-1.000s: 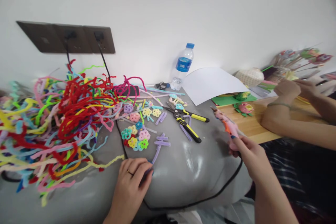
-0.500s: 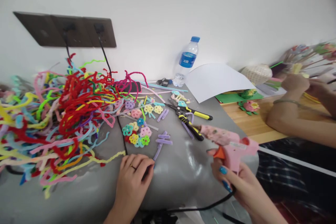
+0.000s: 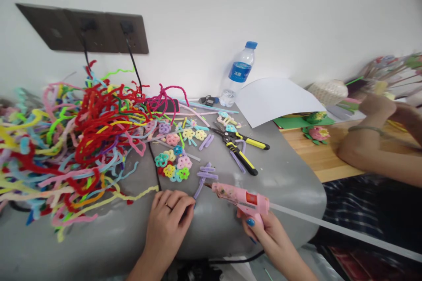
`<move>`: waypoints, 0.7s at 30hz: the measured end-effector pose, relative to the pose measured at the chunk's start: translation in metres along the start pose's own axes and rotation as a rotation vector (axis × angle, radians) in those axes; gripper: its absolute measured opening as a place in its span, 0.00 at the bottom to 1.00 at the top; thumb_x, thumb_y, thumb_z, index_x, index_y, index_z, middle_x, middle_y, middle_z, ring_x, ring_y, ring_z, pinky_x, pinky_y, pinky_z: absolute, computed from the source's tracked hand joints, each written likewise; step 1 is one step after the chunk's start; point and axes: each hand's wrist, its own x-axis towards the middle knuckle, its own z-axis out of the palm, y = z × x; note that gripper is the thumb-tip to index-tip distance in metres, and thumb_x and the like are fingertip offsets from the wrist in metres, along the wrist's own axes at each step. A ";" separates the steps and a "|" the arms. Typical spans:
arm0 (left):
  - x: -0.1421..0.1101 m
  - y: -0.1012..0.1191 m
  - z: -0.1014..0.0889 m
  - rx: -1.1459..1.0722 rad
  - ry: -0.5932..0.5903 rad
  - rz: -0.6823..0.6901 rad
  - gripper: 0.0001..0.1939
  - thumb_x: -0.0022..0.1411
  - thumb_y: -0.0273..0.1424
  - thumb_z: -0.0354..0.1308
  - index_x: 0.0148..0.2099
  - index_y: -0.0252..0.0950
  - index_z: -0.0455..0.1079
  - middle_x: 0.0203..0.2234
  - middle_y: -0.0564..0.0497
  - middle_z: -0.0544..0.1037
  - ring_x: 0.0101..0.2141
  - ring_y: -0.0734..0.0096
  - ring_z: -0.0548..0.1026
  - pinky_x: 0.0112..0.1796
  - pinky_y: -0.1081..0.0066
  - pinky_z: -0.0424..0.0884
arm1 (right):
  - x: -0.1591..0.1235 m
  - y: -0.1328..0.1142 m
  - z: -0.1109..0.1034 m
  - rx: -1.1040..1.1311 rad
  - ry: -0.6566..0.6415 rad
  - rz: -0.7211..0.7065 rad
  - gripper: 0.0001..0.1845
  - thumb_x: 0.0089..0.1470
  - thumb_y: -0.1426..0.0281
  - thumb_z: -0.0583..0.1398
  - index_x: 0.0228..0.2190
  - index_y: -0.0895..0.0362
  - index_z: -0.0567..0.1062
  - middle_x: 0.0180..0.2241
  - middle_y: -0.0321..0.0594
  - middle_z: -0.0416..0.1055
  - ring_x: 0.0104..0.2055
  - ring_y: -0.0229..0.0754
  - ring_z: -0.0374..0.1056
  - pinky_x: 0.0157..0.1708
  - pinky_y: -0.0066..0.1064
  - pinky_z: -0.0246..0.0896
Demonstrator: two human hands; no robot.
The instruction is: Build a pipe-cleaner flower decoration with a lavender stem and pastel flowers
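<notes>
My right hand (image 3: pixel 262 230) is wrapped round a pink hot glue gun (image 3: pixel 242 199) with a long white glue stick (image 3: pixel 329 224) coming out of its back. The gun's nozzle points left, close to a purple pipe cleaner piece (image 3: pixel 201 182) that has short purple bars lying across it. At the lower end of that piece, my left hand (image 3: pixel 171 224), with a ring on it, rests on the grey table with its fingers closed on the stem. Beyond my left hand lies a cluster of small pipe cleaner flowers (image 3: pixel 174 162).
A big tangle of coloured pipe cleaners (image 3: pixel 95 140) covers the left side. Yellow-black pliers (image 3: pixel 242 153), a water bottle (image 3: pixel 239 74) and white paper (image 3: pixel 278 101) lie or stand behind. Black cords run from the wall sockets (image 3: pixel 99 33). Another person's arm (image 3: pixel 372 149) rests at right.
My right hand has brought the glue gun left and lower, so its nozzle is now beside the purple pipe cleaner piece. My left hand has stayed in place.
</notes>
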 end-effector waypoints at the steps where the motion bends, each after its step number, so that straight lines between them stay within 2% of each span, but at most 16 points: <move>1: 0.000 0.000 0.000 0.002 -0.002 0.001 0.10 0.68 0.20 0.55 0.38 0.40 0.71 0.31 0.55 0.78 0.33 0.68 0.72 0.42 0.66 0.62 | 0.000 0.000 0.001 -0.021 0.006 -0.002 0.34 0.62 0.40 0.51 0.29 0.58 0.74 0.17 0.32 0.56 0.20 0.36 0.52 0.21 0.28 0.51; 9: 0.000 0.000 0.000 -0.001 -0.003 0.002 0.10 0.67 0.19 0.56 0.38 0.40 0.71 0.31 0.55 0.78 0.33 0.67 0.72 0.42 0.66 0.62 | 0.002 0.000 0.003 -0.172 0.079 0.011 0.35 0.61 0.39 0.50 0.19 0.54 0.63 0.17 0.34 0.57 0.21 0.38 0.55 0.22 0.29 0.54; 21: 0.001 0.001 -0.001 0.024 0.000 0.003 0.10 0.66 0.19 0.56 0.37 0.40 0.72 0.30 0.55 0.78 0.33 0.67 0.72 0.41 0.66 0.63 | 0.000 -0.001 0.002 -0.220 0.025 0.069 0.30 0.59 0.44 0.54 0.17 0.52 0.60 0.16 0.32 0.53 0.20 0.37 0.50 0.21 0.28 0.52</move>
